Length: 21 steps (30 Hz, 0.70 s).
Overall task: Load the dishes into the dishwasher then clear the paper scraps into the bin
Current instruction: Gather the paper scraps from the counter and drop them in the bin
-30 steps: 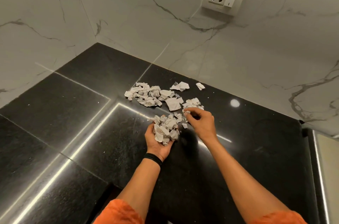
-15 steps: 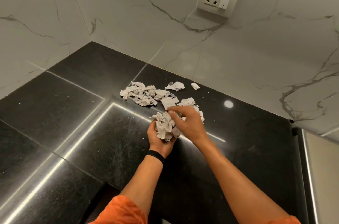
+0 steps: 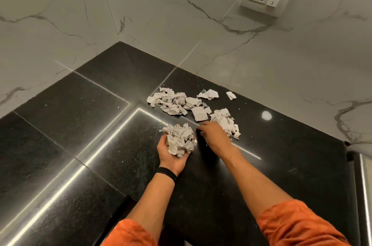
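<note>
Cups a wad of paper scraps (image 3: 180, 140) in the upturned left hand (image 3: 172, 157), fingers curled round it. Holds the right hand (image 3: 216, 138) palm down just beside, fingers (image 3: 204, 125) bent toward the black bench (image 3: 80, 124); cannot tell whether pinching anything. Leaves loose scraps (image 3: 175, 102) on the bench just beyond those fingers.
</note>
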{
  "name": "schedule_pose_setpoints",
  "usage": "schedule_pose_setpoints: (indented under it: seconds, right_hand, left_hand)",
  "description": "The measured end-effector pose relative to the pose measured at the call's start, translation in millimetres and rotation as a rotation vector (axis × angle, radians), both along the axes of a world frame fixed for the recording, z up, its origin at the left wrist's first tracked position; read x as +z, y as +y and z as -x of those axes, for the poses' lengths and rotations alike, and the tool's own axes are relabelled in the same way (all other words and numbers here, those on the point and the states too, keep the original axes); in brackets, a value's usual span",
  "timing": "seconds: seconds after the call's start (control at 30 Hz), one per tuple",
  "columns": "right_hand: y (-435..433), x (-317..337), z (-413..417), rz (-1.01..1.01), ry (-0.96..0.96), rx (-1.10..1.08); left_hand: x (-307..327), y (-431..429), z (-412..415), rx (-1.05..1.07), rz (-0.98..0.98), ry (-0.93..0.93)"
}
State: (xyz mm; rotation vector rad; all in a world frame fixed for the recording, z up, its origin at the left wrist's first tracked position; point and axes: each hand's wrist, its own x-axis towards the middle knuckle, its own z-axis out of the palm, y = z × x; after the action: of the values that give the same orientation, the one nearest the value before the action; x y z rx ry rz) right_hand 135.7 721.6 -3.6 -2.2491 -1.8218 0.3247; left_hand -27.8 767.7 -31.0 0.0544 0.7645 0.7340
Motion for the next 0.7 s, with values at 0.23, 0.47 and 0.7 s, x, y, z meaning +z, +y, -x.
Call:
schedule_pose_setpoints:
  seconds: [0.23, 0.47, 0.7]
  right_hand:
    - [-25.6, 6.1, 4.5, -0.221, 0.395, -0.375]
    - [-31.5, 59.2, 26.3, -0.454, 0.843, -0.370]
    - [-22.4, 62.4, 29.7, -0.262, 0.479, -0.183]
  left_hand:
    - [3.5, -4.5, -12.9, -0.025, -0.012, -0.013]
    - [10.4, -13.6, -32.5, -0.061, -0.027, -0.042]
    - [17.7, -23.5, -42.5, -0.095, -0.019, -0.070]
